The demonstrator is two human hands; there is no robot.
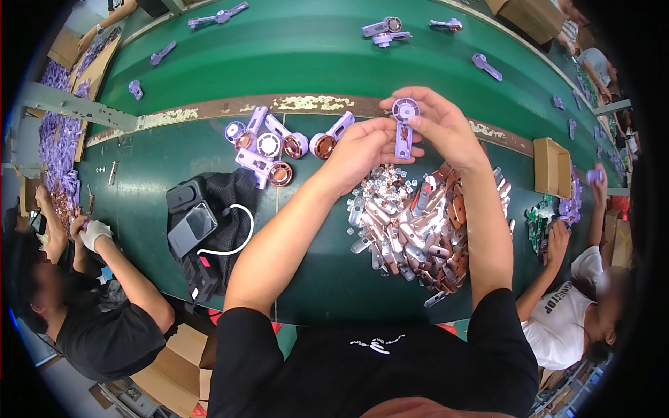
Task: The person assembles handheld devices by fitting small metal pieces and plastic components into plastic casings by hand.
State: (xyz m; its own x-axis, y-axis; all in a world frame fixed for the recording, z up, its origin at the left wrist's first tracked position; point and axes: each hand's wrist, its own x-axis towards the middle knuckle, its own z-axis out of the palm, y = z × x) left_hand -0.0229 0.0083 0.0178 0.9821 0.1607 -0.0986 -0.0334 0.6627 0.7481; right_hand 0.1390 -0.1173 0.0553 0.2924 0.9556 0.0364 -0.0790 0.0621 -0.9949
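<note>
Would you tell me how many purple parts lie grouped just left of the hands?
4, though overlap may hide more: upper left, middle, lower, and right, nearest the left hand.

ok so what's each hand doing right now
left hand: closed on the purple plastic part
right hand: closed on the same purple plastic part, at its round end

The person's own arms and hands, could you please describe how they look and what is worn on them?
Both forearms are bare up to short black sleeves of a black top. The left hand and right hand are bare: no gloves, watch or rings show.
</note>
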